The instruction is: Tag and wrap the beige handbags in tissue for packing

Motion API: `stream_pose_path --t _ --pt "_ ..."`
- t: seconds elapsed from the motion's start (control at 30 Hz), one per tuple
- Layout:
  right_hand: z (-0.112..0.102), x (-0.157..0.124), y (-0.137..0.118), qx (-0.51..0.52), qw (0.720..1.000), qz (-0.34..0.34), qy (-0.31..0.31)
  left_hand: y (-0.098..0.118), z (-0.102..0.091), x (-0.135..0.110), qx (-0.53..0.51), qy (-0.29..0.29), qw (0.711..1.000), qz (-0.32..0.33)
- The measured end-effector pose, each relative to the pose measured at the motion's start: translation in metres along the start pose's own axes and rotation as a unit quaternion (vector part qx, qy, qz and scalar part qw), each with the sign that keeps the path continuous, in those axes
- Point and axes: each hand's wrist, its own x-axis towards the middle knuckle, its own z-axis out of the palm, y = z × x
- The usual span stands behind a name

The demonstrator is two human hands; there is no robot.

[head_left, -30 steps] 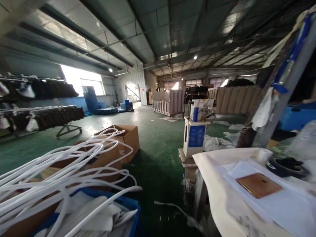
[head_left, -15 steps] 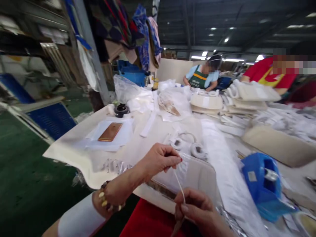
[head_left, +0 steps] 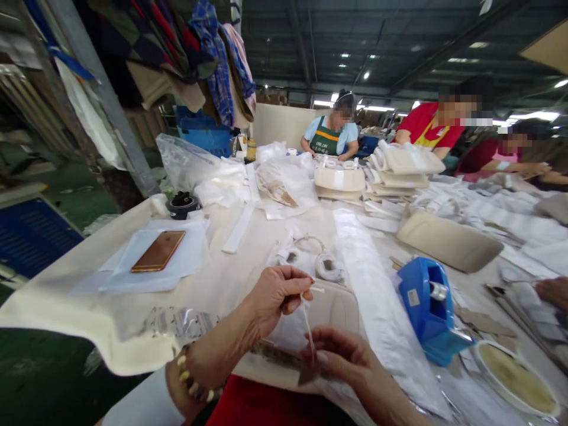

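Observation:
A thin white cord (head_left: 307, 322) runs between my two hands above the table's front edge. My left hand (head_left: 273, 299) pinches its upper end between thumb and fingertips. Lower and to the right, my right hand (head_left: 344, 358) has its fingers closed on the cord's lower part. A small brown flat piece (head_left: 307, 373) hangs at those fingers; how it joins the cord is hidden. Just beyond my hands lies a beige bag-like panel (head_left: 341, 305) under clear plastic, with a white-wrapped ring handle (head_left: 329, 267) at its far side.
On the left, a phone (head_left: 158, 251) lies on white sheets. To the right are a long white padded strip (head_left: 368, 278), a blue tape dispenser (head_left: 428, 307) and a round tub (head_left: 515, 378). Stacked beige pieces (head_left: 410, 160) stand farther back, near co-workers at the table.
The view has swung right, so the table's things sit farther left. Both hands keep hold of the cord, and the right hand is slightly closer to the left.

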Motion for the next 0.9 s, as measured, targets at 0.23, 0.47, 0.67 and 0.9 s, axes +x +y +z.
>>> stream_pose_path --t 0.23,0.47,0.67,0.9 --pt "0.001 0.022 -0.002 0.045 0.996 -0.069 0.024 -0.01 0.012 0.01 -0.004 0.001 1.0 0.002" --pt "-0.008 0.028 0.001 0.035 0.993 -0.085 0.071 -0.022 0.015 0.022 -0.002 0.03 1.0 -0.007" --pt "-0.012 0.03 0.002 -0.022 0.99 -0.09 0.109 -0.032 0.017 0.029 0.016 0.049 0.999 0.007" --pt "-0.018 0.033 0.006 0.002 0.987 -0.086 0.139 -0.041 0.015 0.033 0.054 0.084 0.995 0.024"
